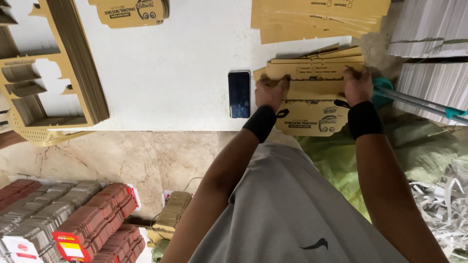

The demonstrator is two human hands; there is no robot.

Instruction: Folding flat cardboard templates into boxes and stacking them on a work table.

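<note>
While the white counter (170, 58) carries most of what is in view, the work sits at its near edge, where a stack of flat brown die-cut box blanks (312, 100) lies partly overhanging toward the person. Both hands press on it from opposite ends — the left hand (271, 91) curled over the stack's left edge, the right hand (357, 85) clamped on the right edge, each grip closed on the cardboard with fingers bent over the top sheet, seemingly to square the loose sheets and keep them from sliding. Black wristbands sit on both wrists. Beyond the grip, further blanks (317, 19) fan out untidily at the counter's far edge, and a thick pile of cut-out cardboard frames (73, 63) rests well off to the left of the left hand. Just beside that hand, apart from the stack, a dark phone (239, 94) lies face up, probably parked there within reach but clear of the cardboard.
</note>
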